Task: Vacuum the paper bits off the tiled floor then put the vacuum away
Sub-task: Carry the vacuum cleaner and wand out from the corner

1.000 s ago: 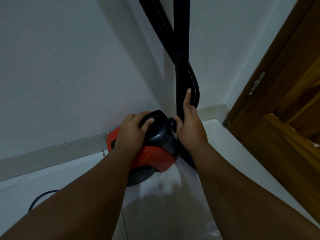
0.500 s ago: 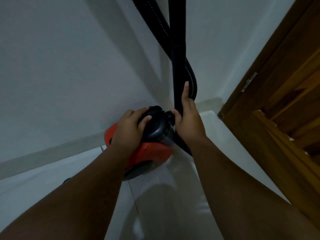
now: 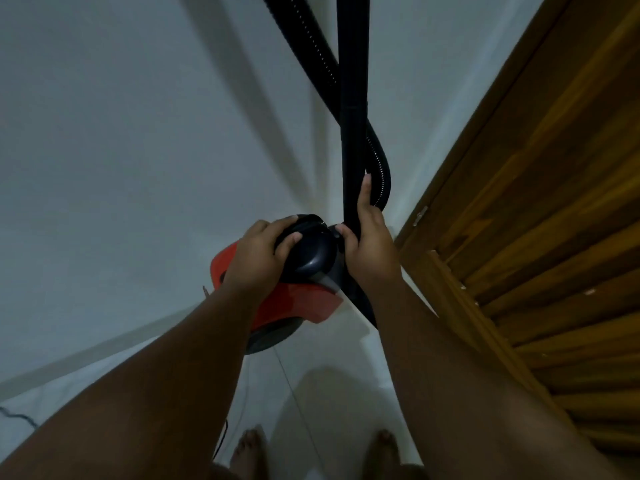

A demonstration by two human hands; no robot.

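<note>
Head view: both hands on the vacuum [image 3: 298, 304], parked in the wall corner beside a wooden door [image 3: 519, 168].
Arms reach forward and down. Left hand [image 3: 258, 259] curls over the black top; right hand [image 3: 370, 244] wraps the upright wand [image 3: 353, 81], forefinger straight along it.

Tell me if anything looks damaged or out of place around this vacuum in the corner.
Mostly tidy. The wooden door has pale chips along its moulding. A black cord lies loose on the floor left of the vacuum. The hose loops behind the wand.
</note>
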